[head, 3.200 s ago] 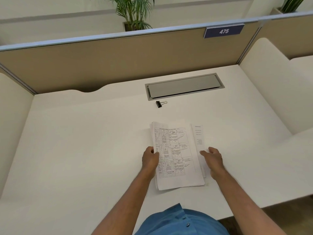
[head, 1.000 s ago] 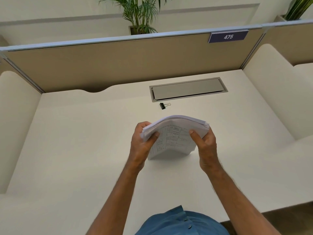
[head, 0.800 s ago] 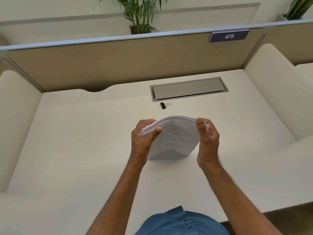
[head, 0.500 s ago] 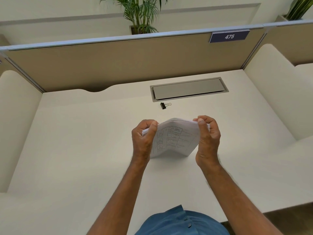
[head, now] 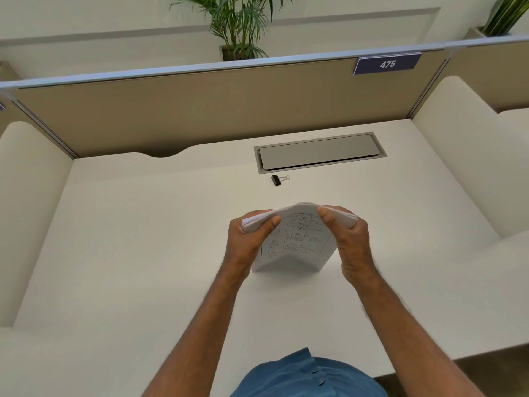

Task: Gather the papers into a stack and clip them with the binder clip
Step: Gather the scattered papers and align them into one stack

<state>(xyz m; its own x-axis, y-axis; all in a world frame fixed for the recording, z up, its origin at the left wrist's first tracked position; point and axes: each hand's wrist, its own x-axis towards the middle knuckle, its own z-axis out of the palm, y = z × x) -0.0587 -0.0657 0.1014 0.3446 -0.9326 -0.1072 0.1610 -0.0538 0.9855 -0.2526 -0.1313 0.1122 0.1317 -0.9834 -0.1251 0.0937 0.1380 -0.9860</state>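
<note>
A stack of printed papers [head: 297, 239] stands on its lower edge on the white desk [head: 143, 253], bowed toward me, with a table of text on the front sheet. My left hand [head: 246, 239] grips its upper left side and my right hand [head: 347, 239] grips its upper right side, thumbs on the front. A small black binder clip [head: 277, 179] with silver handles lies on the desk beyond the stack, apart from both hands.
A grey cable hatch [head: 320, 152] is set into the desk just behind the clip. A tan partition [head: 200, 110] with a sign reading 475 closes the back. Cream side panels [head: 458, 156] flank the desk left and right.
The papers were lifted from lying flat to standing on edge between both hands. Over the last second my right thumb shifted inward on the front sheet; the clip has not moved.
</note>
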